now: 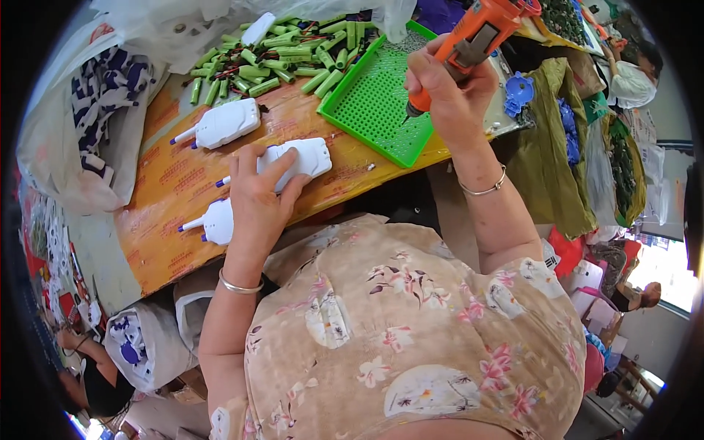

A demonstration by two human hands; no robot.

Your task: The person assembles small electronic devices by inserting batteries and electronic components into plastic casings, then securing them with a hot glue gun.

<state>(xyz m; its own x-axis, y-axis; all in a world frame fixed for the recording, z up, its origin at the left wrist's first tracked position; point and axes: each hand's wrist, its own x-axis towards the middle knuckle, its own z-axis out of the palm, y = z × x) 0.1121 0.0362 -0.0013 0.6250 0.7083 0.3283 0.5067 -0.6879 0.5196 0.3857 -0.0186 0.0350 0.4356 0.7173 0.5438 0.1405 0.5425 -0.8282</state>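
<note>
Orange power screwdriver [477, 37] sits in my right hand [462, 95], its fingers wrapped round the body and the dark bit pointing down over a green perforated tray [352, 136]. On the table, my left hand [260, 191] grips a white walkie-talkie-shaped casing [312, 158] with a purple-tipped antenna, thumb and fingers along its sides. A second white casing [227, 122] lies just beyond that hand. Nearer to me rests a third casing [218, 222], partly covered by the left hand. Small screws appear to be scattered in the tray's far part.
Green cylindrical cells [286, 55] with wires are heaped at the back. A plastic bag [110, 125] of white and purple parts stands at left. Blue plastic parts [519, 92] and an olive sack [543, 147] are at right. Other people [634, 81] sit on both sides.
</note>
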